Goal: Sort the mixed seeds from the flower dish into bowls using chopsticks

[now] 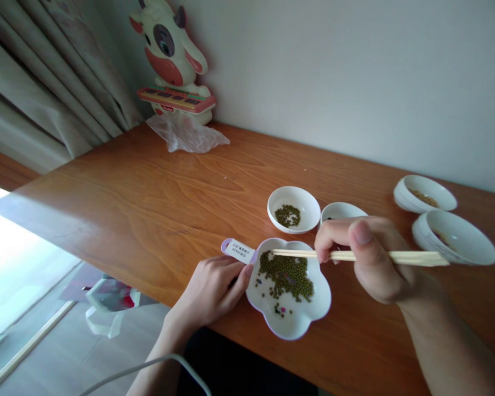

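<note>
A white flower-shaped bowl with a purple rim and a labelled handle sits at the table's near edge. Small green beans, apparently mung beans, lie inside it with a few tiny coloured pieces. My left hand is closed on the bowl's left side, by the handle's base. In my right hand is a pair of wooden chopsticks, their tips close together over the beans near the bowl's upper left. Whether the tips pinch anything is too small to tell.
Behind the flower bowl stands a round white bowl with green beans; my right hand partly hides another white bowl. Two more bowls, one behind the other, stand at right. A cow toy keyboard and plastic bag are far left.
</note>
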### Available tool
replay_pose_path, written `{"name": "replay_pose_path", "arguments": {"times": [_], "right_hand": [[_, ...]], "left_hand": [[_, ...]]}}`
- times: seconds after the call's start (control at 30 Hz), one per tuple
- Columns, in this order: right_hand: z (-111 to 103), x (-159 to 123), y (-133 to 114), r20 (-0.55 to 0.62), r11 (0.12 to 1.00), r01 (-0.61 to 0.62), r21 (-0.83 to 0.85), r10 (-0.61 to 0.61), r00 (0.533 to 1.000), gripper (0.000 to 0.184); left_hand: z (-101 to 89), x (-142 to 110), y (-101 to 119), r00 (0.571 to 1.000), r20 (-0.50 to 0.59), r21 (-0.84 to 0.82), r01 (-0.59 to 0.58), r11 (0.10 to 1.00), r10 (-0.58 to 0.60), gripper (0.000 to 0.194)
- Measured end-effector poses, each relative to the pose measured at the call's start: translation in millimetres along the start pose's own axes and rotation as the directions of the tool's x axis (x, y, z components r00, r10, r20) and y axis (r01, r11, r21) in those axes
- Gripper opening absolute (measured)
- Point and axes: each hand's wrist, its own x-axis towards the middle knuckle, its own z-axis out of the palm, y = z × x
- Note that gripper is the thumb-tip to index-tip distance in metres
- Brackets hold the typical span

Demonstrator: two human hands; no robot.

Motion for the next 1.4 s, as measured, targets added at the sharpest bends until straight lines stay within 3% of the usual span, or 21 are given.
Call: {"name": "replay_pose_path", "arguments": {"times": [0.17,0.47,1.4], "right_hand": [[-17.4,-8.7,1.7,-0.112,0.999,-0.025,0.036,0.029,0.993,0.073],[3.7,3.2,-0.7,0.095,0.999,-0.036,0.009,0.035,0.995,0.063],[7.8,4.1,4.3,0.093,0.999,-0.037,-0.04,0.04,0.995,0.061]], "left_hand": [[0.0,0.6,0.2,1.0,-0.007,0.007,0.0,1.0,0.0,0.04],[-0.8,-0.2,0.9,1.0,0.0,0.03,0.002,1.0,-0.002,0.041],[-2.1,0.5,3.6,1.0,-0.005,0.054,-0.018,0.998,0.018,0.041]]}}
